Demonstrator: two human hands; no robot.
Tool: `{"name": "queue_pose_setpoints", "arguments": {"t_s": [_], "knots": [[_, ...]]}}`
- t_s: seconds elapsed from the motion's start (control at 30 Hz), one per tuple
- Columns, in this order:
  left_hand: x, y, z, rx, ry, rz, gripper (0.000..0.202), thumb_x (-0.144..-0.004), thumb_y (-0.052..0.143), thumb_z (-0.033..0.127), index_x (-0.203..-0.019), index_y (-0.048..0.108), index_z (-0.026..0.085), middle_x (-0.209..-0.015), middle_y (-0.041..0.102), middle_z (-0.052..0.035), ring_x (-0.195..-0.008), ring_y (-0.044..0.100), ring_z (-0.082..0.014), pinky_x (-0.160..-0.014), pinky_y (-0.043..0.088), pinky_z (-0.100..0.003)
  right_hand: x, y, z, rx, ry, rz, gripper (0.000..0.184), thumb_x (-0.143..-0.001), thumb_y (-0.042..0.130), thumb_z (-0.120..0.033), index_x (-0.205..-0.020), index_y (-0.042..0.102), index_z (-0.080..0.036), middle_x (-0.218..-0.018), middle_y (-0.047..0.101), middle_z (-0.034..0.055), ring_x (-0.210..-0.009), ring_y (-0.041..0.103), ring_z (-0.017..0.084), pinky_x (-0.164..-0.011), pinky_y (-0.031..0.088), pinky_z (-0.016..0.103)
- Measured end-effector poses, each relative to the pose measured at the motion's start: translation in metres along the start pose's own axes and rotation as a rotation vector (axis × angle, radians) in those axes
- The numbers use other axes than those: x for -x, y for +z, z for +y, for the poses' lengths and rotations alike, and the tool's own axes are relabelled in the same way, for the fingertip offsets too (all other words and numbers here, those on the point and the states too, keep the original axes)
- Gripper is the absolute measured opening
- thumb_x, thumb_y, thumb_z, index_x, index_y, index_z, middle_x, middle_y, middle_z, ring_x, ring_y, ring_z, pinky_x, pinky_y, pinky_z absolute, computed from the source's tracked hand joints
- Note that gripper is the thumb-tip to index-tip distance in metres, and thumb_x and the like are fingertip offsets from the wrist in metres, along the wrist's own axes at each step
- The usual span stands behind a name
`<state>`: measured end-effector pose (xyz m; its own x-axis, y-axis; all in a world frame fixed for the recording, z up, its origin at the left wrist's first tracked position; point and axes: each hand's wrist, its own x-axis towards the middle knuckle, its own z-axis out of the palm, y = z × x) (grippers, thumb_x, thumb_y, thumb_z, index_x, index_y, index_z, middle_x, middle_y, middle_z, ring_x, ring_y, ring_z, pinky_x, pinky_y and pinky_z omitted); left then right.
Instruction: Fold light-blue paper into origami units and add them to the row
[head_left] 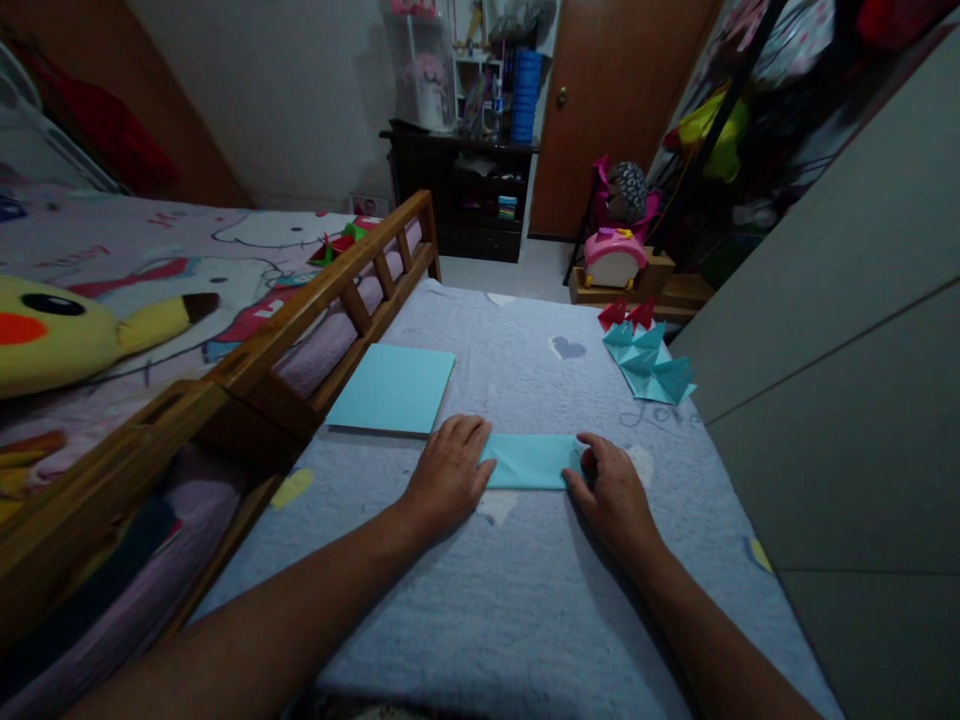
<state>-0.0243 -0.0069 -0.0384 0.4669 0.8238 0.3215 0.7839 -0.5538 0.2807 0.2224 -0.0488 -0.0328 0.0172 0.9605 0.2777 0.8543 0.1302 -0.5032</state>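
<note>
A folded strip of light blue paper (pixel 529 462) lies across the bed in front of me. My left hand (pixel 450 465) rests flat over its left end, fingers stretched out and thumb along the near edge. At the other end, my right hand (pixel 611 485) has its fingers curled, with forefinger at the far corner and thumb at the near one, gripping the strip. A square stack of light blue paper (pixel 394 388) sits to the left, just beyond my left hand. Folded light blue paper shapes (pixel 649 360) stand at the far right, with red folded paper pieces (pixel 626 314) behind them.
A wooden bed rail (pixel 322 300) runs along the left side. Past it are a yellow plush toy (pixel 67 335) and another bed with a patterned sheet (pixel 172 240). A pale cabinet (pixel 847 400) borders the right. A dark dresser (pixel 457 190) stands at the back.
</note>
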Motion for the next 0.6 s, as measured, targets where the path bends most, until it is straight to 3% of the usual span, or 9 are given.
{"name": "queue_pose_setpoints", "arguments": {"t_s": [0.23, 0.37, 0.5, 0.6], "knots": [[0.001, -0.007, 0.001, 0.065, 0.054, 0.060, 0.040, -0.092, 0.056, 0.019, -0.131, 0.056, 0.015, -0.128, 0.061, -0.0146, -0.120, 0.052, -0.0316, -0.106, 0.045, -0.053, -0.003, 0.000, 0.002, -0.050, 0.054, -0.029, 0.041, -0.083, 0.057, -0.028, -0.121, 0.057, -0.012, -0.087, 0.064, 0.0083, -0.083, 0.057, 0.025, -0.079, 0.045, 0.040], [0.004, -0.014, 0.008, 0.083, 0.232, 0.105, 0.033, -0.095, 0.050, 0.013, -0.126, 0.061, 0.017, -0.126, 0.066, -0.0118, -0.120, 0.056, -0.0287, -0.102, 0.049, -0.051, -0.003, -0.001, 0.000, -0.056, 0.065, -0.030, 0.041, -0.083, 0.057, -0.027, -0.122, 0.056, -0.013, -0.087, 0.063, 0.0073, -0.083, 0.057, 0.025, -0.080, 0.045, 0.039], [0.007, -0.017, 0.017, 0.147, 0.453, -0.002, 0.031, -0.100, 0.047, 0.017, -0.127, 0.061, 0.015, -0.123, 0.069, -0.0105, -0.118, 0.061, -0.0249, -0.098, 0.053, -0.045, -0.003, -0.002, -0.001, -0.059, 0.081, -0.047, 0.041, -0.084, 0.057, -0.027, -0.122, 0.056, -0.012, -0.087, 0.062, 0.0069, -0.083, 0.056, 0.024, -0.079, 0.044, 0.038], [0.009, -0.017, 0.021, 0.145, 0.467, -0.082, 0.032, -0.100, 0.049, 0.023, -0.129, 0.059, 0.013, -0.126, 0.069, -0.0118, -0.118, 0.062, -0.0257, -0.099, 0.054, -0.044, -0.003, -0.002, -0.001, -0.060, 0.079, -0.044, 0.042, -0.084, 0.057, -0.026, -0.123, 0.055, -0.011, -0.086, 0.062, 0.0067, -0.083, 0.056, 0.024, -0.080, 0.044, 0.038]]}}
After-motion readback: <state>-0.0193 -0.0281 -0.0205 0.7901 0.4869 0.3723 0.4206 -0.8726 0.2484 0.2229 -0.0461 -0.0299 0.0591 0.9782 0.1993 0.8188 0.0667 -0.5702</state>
